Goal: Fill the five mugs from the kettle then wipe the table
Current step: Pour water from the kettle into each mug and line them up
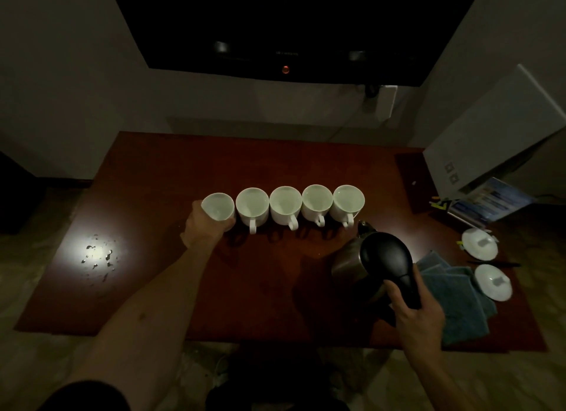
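Several white mugs stand in a row across the middle of the dark red table [275,288]. My left hand [205,226] grips the leftmost mug [218,206], which tilts slightly. The rightmost mug [348,202] stands just beyond the kettle's spout. My right hand [416,315] holds the black handle of the steel kettle [367,263], which sits low over the table at the right, spout toward the mugs. A folded blue cloth [456,300] lies right of the kettle. Water drops [98,254] glisten on the table's left part.
Two white round lids [479,243] [493,282] lie near the table's right edge. A white box [490,134] and a blue brochure [490,202] stand at the back right. A dark television [284,27] hangs on the wall behind.
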Available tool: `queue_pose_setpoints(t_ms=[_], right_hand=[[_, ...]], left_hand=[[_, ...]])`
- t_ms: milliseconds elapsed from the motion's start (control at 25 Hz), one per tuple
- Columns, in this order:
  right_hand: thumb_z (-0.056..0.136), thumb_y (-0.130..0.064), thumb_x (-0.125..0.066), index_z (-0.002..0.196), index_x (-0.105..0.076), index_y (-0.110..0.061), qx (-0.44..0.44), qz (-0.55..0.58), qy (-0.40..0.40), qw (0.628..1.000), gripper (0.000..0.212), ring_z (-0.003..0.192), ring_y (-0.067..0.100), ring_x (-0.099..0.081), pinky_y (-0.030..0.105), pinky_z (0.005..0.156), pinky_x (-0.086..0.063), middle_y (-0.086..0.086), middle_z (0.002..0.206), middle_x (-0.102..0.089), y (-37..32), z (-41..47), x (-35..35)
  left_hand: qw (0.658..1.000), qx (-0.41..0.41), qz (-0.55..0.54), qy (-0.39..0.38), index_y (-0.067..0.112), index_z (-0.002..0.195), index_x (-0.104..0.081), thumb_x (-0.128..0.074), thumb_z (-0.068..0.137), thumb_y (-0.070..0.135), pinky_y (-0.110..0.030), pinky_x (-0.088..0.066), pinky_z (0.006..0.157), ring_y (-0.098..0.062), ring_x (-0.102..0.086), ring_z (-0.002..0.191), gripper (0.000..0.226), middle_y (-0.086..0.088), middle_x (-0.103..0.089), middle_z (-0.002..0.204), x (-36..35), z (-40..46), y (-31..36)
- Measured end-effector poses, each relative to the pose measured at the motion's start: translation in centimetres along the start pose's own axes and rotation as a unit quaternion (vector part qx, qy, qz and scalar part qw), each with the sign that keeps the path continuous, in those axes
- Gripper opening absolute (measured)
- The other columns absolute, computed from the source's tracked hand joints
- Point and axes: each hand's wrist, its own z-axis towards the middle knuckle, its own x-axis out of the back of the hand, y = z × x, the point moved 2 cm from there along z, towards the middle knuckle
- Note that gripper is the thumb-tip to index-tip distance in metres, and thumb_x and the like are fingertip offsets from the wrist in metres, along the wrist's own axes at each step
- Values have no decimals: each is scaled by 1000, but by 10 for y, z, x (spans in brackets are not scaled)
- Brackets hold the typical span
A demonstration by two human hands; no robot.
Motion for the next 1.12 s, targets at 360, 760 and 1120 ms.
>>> queue_pose_setpoints(t_ms=[360, 760, 1120], right_hand=[[57, -101, -52, 148, -41, -37, -2, -5, -8, 1000, 112, 98, 32, -72, 55, 90, -58, -1, 116, -66, 0, -2, -1], [86, -44, -74, 154, -44, -18, 1, -11, -34, 999, 79, 103, 23, -66, 35, 86, -52, 13, 126, -68, 5, 2, 1], [87, -37, -76, 147, -39, -42, 6, 13, -102, 995, 71, 121, 11, -57, 39, 106, -51, -11, 133, -57, -2, 2, 7]], left_hand=[[1000, -4, 12, -9, 20, 139, -39, -88, 64, 49, -57, -42, 102, -35, -52, 126, 95, -10, -54, 137, -2, 4, 2], [999, 2, -11, -36, 13, 152, -18, -90, 66, 40, -58, -42, 104, -41, -43, 134, 115, -18, -43, 148, -6, 10, 0], [996, 11, 82, -26, 10, 156, -8, -91, 67, 35, -63, -31, 110, -46, -23, 144, 124, -25, -18, 159, 9, -21, -20]])
